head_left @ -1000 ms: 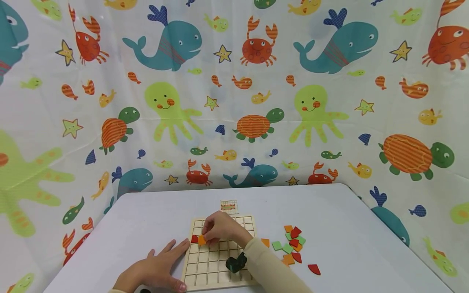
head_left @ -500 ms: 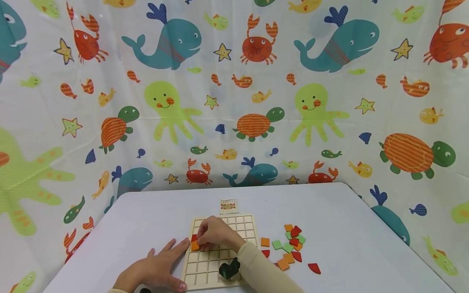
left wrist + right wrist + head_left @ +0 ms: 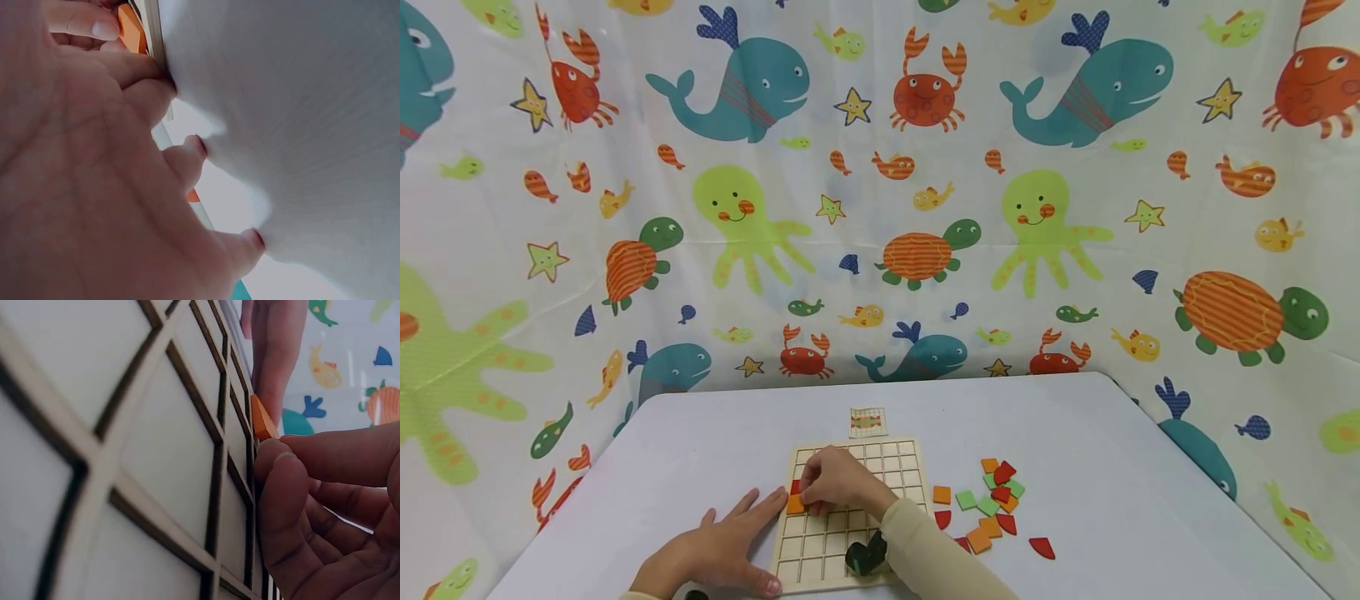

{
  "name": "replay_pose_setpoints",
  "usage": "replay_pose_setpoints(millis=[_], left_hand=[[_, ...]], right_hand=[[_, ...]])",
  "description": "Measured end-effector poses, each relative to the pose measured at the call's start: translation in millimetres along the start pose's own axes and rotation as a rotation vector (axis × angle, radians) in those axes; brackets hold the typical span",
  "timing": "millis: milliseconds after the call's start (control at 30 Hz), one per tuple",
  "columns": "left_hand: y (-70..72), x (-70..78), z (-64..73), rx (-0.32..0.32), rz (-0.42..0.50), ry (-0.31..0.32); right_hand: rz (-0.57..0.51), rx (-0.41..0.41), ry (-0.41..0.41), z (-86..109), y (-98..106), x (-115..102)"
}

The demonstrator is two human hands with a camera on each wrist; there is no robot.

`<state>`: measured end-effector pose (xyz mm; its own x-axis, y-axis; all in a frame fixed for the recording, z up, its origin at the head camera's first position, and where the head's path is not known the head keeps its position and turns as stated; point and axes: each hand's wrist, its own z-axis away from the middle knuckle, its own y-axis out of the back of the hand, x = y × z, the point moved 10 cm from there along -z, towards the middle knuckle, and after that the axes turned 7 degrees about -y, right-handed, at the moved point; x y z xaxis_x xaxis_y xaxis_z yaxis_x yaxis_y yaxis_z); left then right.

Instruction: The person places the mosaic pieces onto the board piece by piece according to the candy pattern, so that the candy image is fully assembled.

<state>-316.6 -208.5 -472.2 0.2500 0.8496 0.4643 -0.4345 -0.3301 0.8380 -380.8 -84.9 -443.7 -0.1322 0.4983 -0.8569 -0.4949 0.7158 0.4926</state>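
My right hand (image 3: 842, 483) pinches an orange square tile (image 3: 795, 505) between thumb and fingers over the left column of a wooden grid board (image 3: 808, 573). In the right wrist view this orange tile (image 3: 261, 417) sits tilted at the fingertips, near the board's edge. Directly beyond it lies a red tile (image 3: 796, 486), partly covered by the fingers. With fingers spread, my left hand (image 3: 718, 546) rests on the table against the board's left edge. The left wrist view shows its palm and fingertips on the white surface.
Right of the board lie several loose tiles: orange squares (image 3: 942, 495), green squares (image 3: 966, 500) and red quarter-rounds (image 3: 1042, 547). A small patterned card (image 3: 868, 422) stands beyond the board's far edge. Behind the white table (image 3: 700, 442) hangs a sea-animal curtain (image 3: 880, 192).
My right hand has shifted left and toward the body. The orange tile went from the red tile's right side to its near side. My left hand stays put.
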Motion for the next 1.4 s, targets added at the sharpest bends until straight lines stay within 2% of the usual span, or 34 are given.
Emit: replay_pose_setpoints(millis=[167, 500, 700, 867, 1100, 1400], left_hand=[[-0.3, 0.4, -1.2, -0.005, -0.009, -0.010], [0.9, 3.1, 0.6, -0.002, 0.004, -0.005], [0.8, 1.1, 1.1, 0.000, 0.009, 0.009], [0.5, -0.9, 0.7, 0.000, 0.012, 0.015], [2.0, -2.2, 0.7, 0.000, 0.018, 0.025], [-0.3, -2.6, -2.0, -0.007, 0.036, 0.027]], right_hand=[[0.004, -0.006, 0.013, 0.6, -0.3, -0.7], [0.021, -0.080, 0.088, 6.8, 6.4, -2.3], [0.074, -0.050, 0.106, 14.5, 22.4, -2.3], [0.084, -0.032, 0.140, 24.8, 43.6, -0.6], [0.095, 0.009, 0.182, 42.0, 89.1, 5.6], [0.164, 0.105, 0.137, 67.2, 145.2, 31.8]])
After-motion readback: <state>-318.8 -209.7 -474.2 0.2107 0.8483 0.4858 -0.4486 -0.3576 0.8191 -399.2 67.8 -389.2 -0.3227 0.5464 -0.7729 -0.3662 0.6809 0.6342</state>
